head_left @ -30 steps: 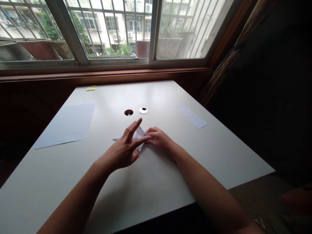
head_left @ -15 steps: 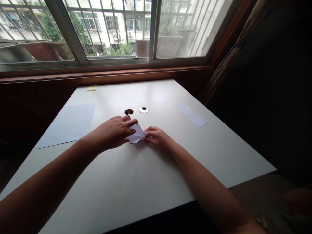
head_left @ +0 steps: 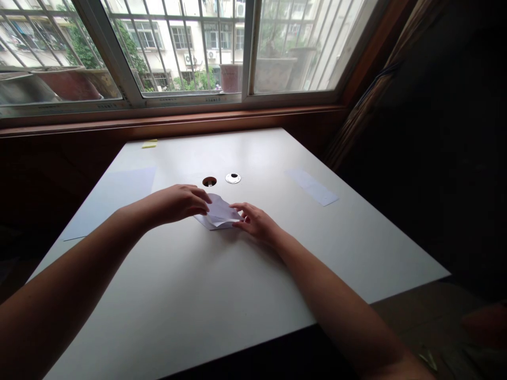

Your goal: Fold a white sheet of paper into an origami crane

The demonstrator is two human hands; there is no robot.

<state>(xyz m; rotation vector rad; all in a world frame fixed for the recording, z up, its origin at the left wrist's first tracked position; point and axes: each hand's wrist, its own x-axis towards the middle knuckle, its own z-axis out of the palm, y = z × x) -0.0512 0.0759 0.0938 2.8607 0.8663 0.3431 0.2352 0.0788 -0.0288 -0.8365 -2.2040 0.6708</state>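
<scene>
A small folded sheet of white paper (head_left: 222, 210) lies near the middle of the white table, its upper layer lifted and curved above a flat lower layer. My left hand (head_left: 184, 203) closes on the paper's left edge, fingers bent over it; the thumb is hidden. At the opposite edge, my right hand (head_left: 255, 219) holds the right corner between thumb and fingers. Just beyond the paper are a round hole (head_left: 209, 181) in the tabletop and a silvery round cover (head_left: 233, 178) with a dark opening.
A larger pale sheet (head_left: 114, 195) lies at the table's left, partly behind my left forearm. On the right rests a paper strip (head_left: 312, 187). Yellow strips (head_left: 149, 143) lie at the far left corner. A barred window (head_left: 190, 47) stands behind the white table (head_left: 190, 311).
My left hand has shifted left and its fingers have come down on the paper's left side. The paper has opened out wider between the hands. My right hand stays almost in place.
</scene>
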